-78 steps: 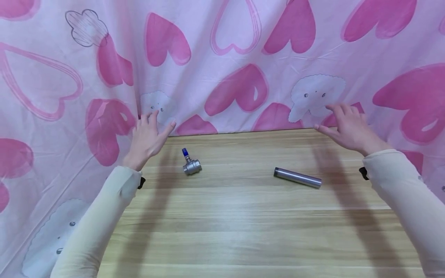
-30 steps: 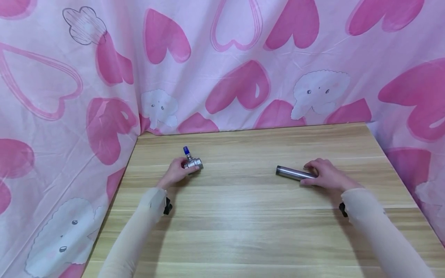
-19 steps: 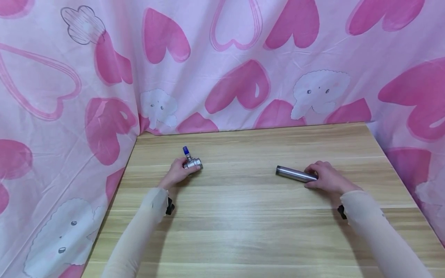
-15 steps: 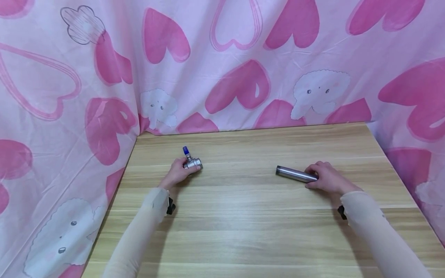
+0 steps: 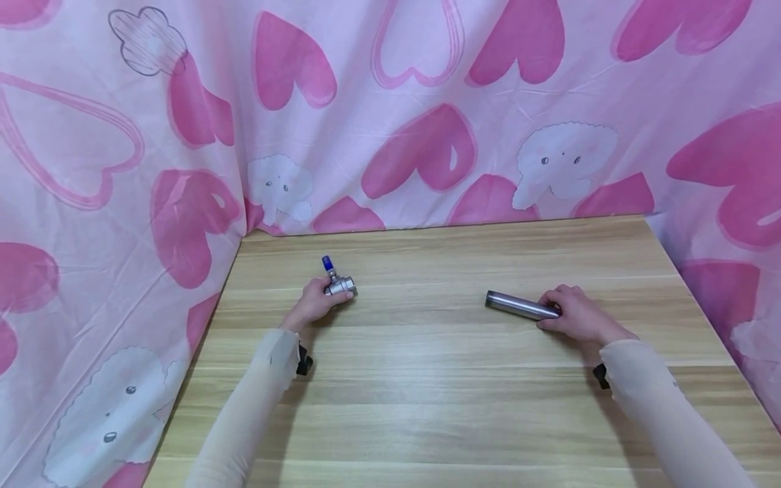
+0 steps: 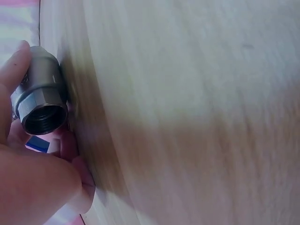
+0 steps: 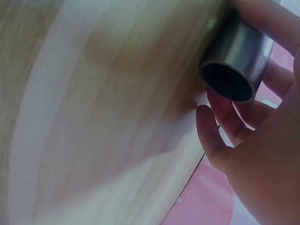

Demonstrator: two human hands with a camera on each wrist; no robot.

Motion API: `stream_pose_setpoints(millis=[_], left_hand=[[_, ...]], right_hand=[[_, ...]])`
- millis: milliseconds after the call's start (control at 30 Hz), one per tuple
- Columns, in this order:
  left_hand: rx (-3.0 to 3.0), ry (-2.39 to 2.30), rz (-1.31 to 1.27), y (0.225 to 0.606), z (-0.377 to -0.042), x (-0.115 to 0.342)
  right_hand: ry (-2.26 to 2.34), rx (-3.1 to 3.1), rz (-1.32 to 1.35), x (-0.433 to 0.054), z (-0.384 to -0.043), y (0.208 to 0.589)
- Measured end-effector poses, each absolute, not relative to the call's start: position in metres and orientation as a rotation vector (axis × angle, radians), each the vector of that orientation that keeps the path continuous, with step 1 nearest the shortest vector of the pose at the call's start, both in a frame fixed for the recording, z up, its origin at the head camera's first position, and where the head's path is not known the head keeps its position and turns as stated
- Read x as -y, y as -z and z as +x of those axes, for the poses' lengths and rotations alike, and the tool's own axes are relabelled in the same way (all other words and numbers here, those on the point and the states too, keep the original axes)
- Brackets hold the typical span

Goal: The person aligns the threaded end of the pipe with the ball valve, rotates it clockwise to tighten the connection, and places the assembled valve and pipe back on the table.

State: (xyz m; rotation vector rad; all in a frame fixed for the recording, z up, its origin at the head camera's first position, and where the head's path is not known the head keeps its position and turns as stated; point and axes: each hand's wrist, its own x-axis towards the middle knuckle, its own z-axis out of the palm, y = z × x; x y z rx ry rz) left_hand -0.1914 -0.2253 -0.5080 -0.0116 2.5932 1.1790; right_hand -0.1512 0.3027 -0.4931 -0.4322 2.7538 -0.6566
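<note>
On the left of the tabletop lies a steel ball valve (image 5: 343, 285) with a blue-sleeved lever. My left hand (image 5: 310, 301) grips its body, thumb on the near side and fingers behind. In the left wrist view the threaded opening of the valve (image 6: 43, 84) faces the camera. To the right, a smooth metal pipe (image 5: 517, 305) slants across the wood, and my right hand (image 5: 576, 314) pinches its right end between thumb and fingers. The right wrist view looks into the hollow end of the pipe (image 7: 241, 51); several fingers lie curled beside it. The two objects are well apart.
The wood-grain table (image 5: 396, 407) spreads beneath both arms. A pink heart-print curtain (image 5: 342, 156) stands along its back and left edges, with more of it on the right. Each wrist carries a small black camera.
Both hands have come down from near the curtain, the left onto the valve and the right onto the pipe. Over the last second the right fingers closed round the pipe's end; both objects stay nearly in place.
</note>
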Motion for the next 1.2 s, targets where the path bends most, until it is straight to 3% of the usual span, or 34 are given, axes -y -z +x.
stream_pose_setpoints(millis=[367,833,1200], left_hand=[[-2.656,-1.215,-0.043,0.515,-0.185,0.222],[-2.581,-1.362,-0.161,0.51,-0.18,0.213],[-2.535,-1.534,-0.072,0.511,-0.178,0.212]], right_hand=[[0.727,-2.781,-0.444,-0.307,-0.147,0.497],[0.932,-2.696,-0.258,-0.307,-0.141,0.498],[1.19,-2.636,-0.097,-0.306,-0.129,0.506]])
